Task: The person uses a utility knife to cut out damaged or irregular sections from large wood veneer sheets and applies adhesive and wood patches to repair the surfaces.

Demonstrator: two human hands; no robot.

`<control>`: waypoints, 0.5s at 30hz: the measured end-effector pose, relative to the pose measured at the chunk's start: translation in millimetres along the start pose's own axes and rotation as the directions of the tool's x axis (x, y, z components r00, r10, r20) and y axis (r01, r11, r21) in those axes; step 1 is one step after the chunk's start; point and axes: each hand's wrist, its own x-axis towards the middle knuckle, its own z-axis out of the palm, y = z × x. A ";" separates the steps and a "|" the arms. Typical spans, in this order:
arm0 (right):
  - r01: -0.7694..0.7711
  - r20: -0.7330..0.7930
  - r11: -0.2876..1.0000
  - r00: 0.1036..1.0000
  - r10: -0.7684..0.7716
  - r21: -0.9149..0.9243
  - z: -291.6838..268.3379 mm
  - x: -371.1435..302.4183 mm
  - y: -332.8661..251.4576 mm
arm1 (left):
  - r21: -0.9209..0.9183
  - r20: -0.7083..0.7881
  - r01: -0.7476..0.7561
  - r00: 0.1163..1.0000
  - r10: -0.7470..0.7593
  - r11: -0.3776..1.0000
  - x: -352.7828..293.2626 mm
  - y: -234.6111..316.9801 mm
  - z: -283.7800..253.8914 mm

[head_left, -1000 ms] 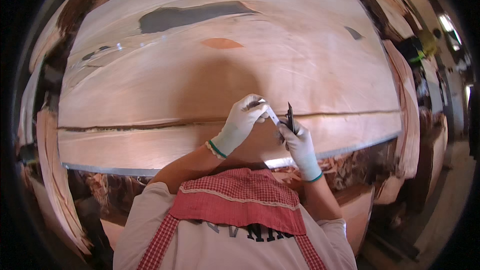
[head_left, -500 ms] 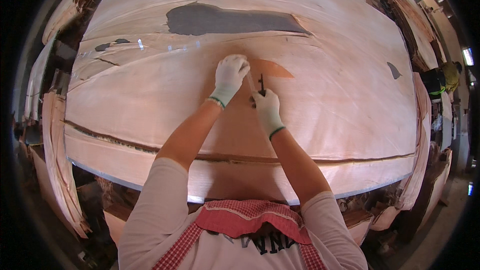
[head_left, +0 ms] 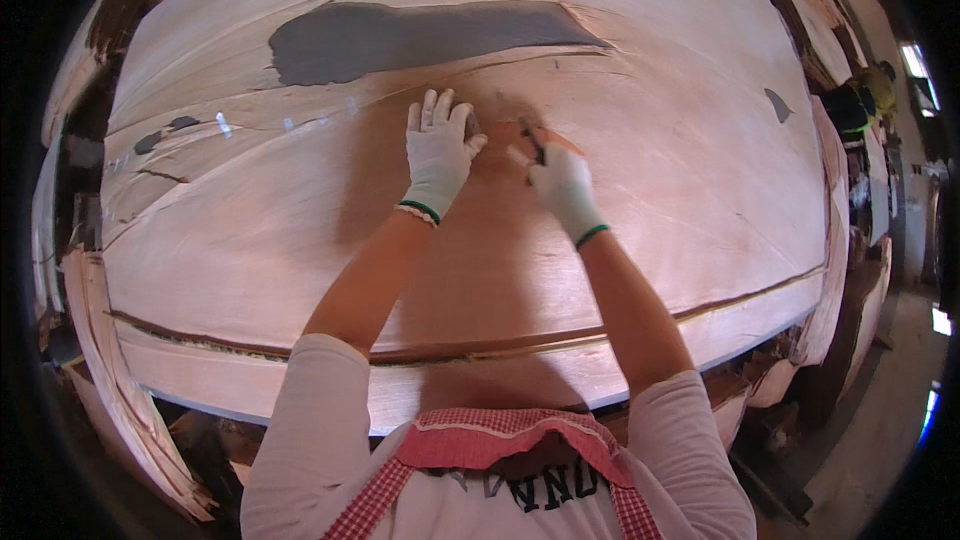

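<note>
A broad, pale wood veneer sheet (head_left: 300, 200) lies before me. My left hand (head_left: 437, 155), in a white glove with a green cuff edge, rests on it with its fingers apart. Something small and dark shows beside its thumb, too unclear to name. To the right, my gloved right hand (head_left: 563, 188) is closed around a slim dark knife-like tool (head_left: 533, 143), partly smeared by motion. Its tip points up and away, near an orange-brown patch (head_left: 557, 140) that the hand partly covers. Beyond both hands stretches a long grey opening (head_left: 420, 38) in the veneer.
A dark split (head_left: 480, 352) runs across the sheet near my body. Short shiny strips (head_left: 223, 124) and small dark holes (head_left: 148, 143) lie at the left. Veneer stacks (head_left: 125, 370) flank the sheet. Another person (head_left: 868, 100) is at the far right.
My left hand has gone from closed fingers to spread fingers on the sheet. My right hand, with the tool, has shifted right. The pale strip between the hands no longer shows clearly.
</note>
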 end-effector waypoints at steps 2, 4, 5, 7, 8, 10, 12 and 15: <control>-0.207 0.026 0.920 0.977 0.210 0.332 -31.0 2.4 4.4 | 0.005 -0.022 -0.120 0.993 0.120 0.993 4.1 18.0 -2.3; -0.271 -0.027 0.834 0.946 0.323 0.480 -38.4 3.2 45.6 | -0.329 -0.075 -0.352 0.935 0.348 0.876 12.1 62.4 -0.5; -0.281 -0.076 0.837 0.931 0.356 0.470 -30.5 9.7 74.4 | -0.426 -0.132 -0.446 0.891 0.434 0.787 9.1 92.9 3.3; -0.322 -0.054 0.863 0.927 0.370 0.390 -30.1 17.7 78.3 | -0.225 -0.307 -0.554 0.821 0.482 0.801 -4.3 104.9 66.1; -0.378 0.001 0.867 0.917 0.400 0.323 -36.6 16.5 77.5 | -0.322 -0.165 -0.457 0.889 0.426 0.829 2.2 109.0 58.8; -0.429 0.120 0.861 0.903 0.412 0.274 -50.4 0.8 78.0 | -0.462 0.163 -0.223 0.930 0.330 0.859 18.0 110.9 19.5; -0.386 0.135 0.888 0.922 0.363 0.248 -70.8 -41.5 83.5 | -0.365 0.106 -0.179 0.967 0.232 0.914 19.6 82.1 -7.3; -0.488 0.122 0.610 0.832 0.541 0.624 -78.5 -145.6 121.7 | -0.462 -0.192 -0.199 0.974 0.122 0.864 -26.8 28.6 -55.4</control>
